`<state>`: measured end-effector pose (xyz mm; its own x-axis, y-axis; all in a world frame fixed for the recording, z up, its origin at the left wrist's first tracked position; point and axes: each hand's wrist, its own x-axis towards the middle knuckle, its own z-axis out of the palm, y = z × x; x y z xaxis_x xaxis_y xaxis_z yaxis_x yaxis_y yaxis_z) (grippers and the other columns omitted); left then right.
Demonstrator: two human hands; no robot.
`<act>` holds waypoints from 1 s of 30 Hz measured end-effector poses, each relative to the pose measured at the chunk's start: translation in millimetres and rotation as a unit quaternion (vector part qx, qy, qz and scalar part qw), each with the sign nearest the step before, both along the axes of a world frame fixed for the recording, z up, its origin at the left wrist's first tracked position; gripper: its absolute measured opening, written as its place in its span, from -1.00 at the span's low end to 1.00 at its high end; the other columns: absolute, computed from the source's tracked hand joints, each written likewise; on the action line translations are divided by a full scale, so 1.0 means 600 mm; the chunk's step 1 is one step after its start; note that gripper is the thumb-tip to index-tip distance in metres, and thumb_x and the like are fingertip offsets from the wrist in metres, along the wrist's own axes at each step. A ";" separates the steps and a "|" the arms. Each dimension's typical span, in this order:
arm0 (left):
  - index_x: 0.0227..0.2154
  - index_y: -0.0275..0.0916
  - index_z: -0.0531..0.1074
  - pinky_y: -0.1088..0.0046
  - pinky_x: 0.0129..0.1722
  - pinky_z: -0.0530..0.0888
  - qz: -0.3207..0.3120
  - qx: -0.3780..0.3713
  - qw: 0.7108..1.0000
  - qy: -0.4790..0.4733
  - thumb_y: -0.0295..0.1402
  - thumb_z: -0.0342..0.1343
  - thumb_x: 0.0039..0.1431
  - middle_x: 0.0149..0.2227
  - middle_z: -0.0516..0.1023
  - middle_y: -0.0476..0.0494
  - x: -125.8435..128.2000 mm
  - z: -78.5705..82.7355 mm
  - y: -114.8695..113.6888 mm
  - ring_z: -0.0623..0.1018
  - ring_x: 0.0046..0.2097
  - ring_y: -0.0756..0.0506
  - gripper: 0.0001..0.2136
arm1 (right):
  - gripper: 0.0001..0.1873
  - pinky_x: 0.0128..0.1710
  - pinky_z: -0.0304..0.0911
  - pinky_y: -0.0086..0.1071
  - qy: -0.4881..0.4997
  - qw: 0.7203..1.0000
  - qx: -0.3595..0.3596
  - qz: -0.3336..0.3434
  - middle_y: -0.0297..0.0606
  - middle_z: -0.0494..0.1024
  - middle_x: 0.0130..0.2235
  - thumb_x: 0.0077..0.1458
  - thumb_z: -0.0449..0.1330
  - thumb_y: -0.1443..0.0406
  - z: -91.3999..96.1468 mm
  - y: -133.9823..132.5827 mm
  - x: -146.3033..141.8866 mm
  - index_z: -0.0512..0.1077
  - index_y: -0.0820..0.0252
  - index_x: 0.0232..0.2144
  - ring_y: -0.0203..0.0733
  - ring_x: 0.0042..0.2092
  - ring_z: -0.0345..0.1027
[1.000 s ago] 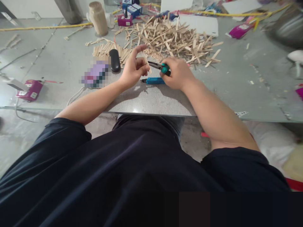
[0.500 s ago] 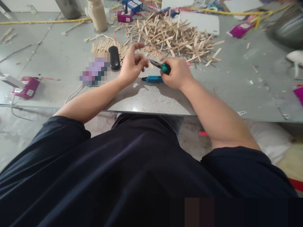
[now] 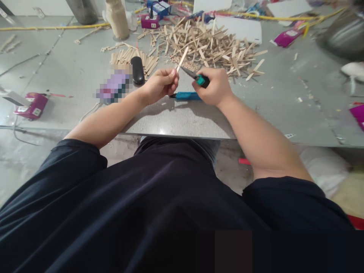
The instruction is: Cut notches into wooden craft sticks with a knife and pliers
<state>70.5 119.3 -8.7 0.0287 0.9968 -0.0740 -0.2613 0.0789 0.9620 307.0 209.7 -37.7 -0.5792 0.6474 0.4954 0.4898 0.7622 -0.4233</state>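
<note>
**Mia:** What is the biggest thing here?

**Ben:** The wide grey desk (image 3: pixel 71 72). At its far side sits a big messy heap of thin wooden sticks (image 3: pixel 207 43). Left of the heap is a smaller flat stack of wooden sticks (image 3: pixel 123 57).

**Mia:** And the hands?

**Ben:** The left hand (image 3: pixel 159 86) is curled up, and its fingers (image 3: pixel 170 77) pinch one thin pale wooden stick (image 3: pixel 182 59). The stick pokes up and away, a bit tilted, just in front of the heap.

**Mia:** What about the other one?

**Ben:** The right hand (image 3: pixel 214 89) is closed around small pliers with teal handles and a dark pointed tip (image 3: pixel 197 77). The tip points at the stick, just beside its lower end. I cannot tell if they touch.

**Mia:** Anything else close by?

**Ben:** A blue knife-like tool (image 3: pixel 184 96) lies flat on the desk, under and between the hands. A black oval case (image 3: pixel 138 70) lies left of the left hand. Far left is a small pink box (image 3: pixel 31 106).
</note>
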 end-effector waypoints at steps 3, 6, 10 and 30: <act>-0.51 -0.24 0.39 0.67 -0.46 0.20 0.039 0.061 0.996 0.048 -0.38 0.06 0.76 -0.59 0.25 0.14 0.008 0.000 -0.002 0.27 -0.58 0.19 -0.46 | -0.59 -0.10 0.41 0.15 0.020 1.000 -0.005 -0.022 -0.12 0.65 -0.33 0.33 0.32 -0.22 0.005 0.006 0.006 0.47 -0.13 -0.27 0.20 -0.17 0.51; -0.48 -0.22 0.46 0.64 -0.46 0.22 0.069 0.105 0.986 0.109 -0.38 0.08 0.76 -0.63 0.33 0.13 0.006 0.001 -0.002 0.29 -0.57 0.16 -0.50 | -0.67 -0.03 0.46 0.22 0.009 0.999 0.005 -0.043 -0.04 0.72 -0.21 0.26 0.33 -0.13 0.007 0.011 0.011 0.46 -0.10 -0.24 0.31 -0.12 0.59; -0.39 -0.19 0.47 0.60 -0.46 0.26 0.066 0.125 0.980 0.137 -0.41 0.04 0.76 -0.60 0.46 0.11 0.002 -0.005 0.000 0.36 -0.58 0.13 -0.57 | -0.76 0.14 0.48 0.30 -0.005 0.998 0.014 -0.058 0.03 0.75 -0.05 0.23 0.32 -0.01 0.007 0.012 0.010 0.49 -0.11 -0.15 0.43 0.07 0.63; -0.26 -0.09 0.33 0.51 -0.46 0.43 -0.014 0.039 0.999 0.003 -0.18 0.15 0.70 -0.51 0.58 0.08 0.024 -0.002 -0.036 0.51 -0.57 0.04 -0.69 | -0.69 0.11 0.43 0.21 -0.008 0.996 0.065 -0.055 0.02 0.68 0.03 0.19 0.34 0.15 -0.017 0.006 -0.010 0.52 -0.08 -0.01 0.37 0.09 0.57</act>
<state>84.6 98.0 -9.6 0.0572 0.9984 0.0037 -0.2534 0.0110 0.9673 300.9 213.4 -47.9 -0.5170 0.6387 0.5699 0.5794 0.7512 -0.3163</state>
